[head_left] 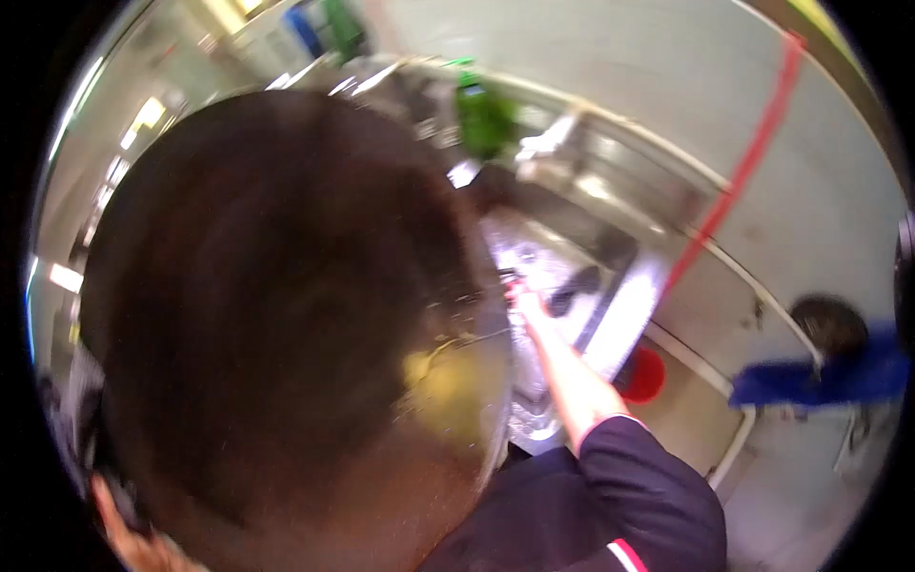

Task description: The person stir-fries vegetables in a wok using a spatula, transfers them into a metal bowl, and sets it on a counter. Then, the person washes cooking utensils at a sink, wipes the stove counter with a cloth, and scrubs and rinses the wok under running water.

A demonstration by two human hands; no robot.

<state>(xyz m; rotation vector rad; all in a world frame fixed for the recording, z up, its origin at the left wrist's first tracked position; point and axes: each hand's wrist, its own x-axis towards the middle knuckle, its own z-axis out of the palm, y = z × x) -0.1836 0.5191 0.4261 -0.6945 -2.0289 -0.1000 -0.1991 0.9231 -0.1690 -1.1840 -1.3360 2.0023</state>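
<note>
A large dark wok (286,286) fills the left and middle of my view, held up close and tilted over a sink. A yellowish patch shows on its inner surface near the right rim; I cannot tell if it is wet residue or reflected light. My right hand (520,294), at the end of an outstretched arm, is closed at the wok's right edge, by a small dark loop like a handle. At the lower left, my left hand (143,543) is at the wok's edge beside something dark, its fingers partly hidden and blurred.
Behind the wok is a metal sink (624,315) with a dark object (577,286) in it. A green pump bottle (477,110) stands at the back. A red bucket (643,374) is below the sink's right side. A red hose-like strip (739,181) runs down the wall.
</note>
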